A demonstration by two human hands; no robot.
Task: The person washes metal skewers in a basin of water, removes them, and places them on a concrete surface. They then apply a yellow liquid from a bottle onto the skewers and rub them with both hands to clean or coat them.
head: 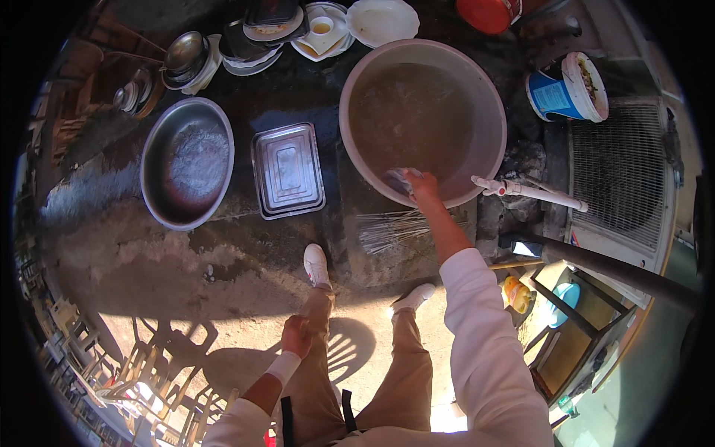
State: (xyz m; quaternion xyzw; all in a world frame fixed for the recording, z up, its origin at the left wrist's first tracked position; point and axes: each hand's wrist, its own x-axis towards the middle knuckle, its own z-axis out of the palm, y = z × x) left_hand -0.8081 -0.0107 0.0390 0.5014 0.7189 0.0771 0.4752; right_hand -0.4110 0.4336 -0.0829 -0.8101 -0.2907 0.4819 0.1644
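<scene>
My right hand (422, 190) reaches over the near rim of a large round tub (495, 95) of murky water, its fingers closed on a pale, partly see-through item (401, 177) that looks like a cloth or plastic film. Below the tub, thin metal skewers (385, 229) lie in a bundle on wet ground, left of my forearm. My left hand (296, 335) is curled above my left thigh; whether it holds anything cannot be told. Rectangular metal trays (288, 170) are stacked left of the tub, and beyond them is an oval metal basin (195, 162).
Used plates (382, 22), dark trays (273, 14) and metal bowls (184, 53) lie along the far side. A white tap pipe (544, 198) juts out at right, near a bucket of scraps (584, 86) and an outdoor fan unit (617, 173). A red bucket (486, 14) stands behind.
</scene>
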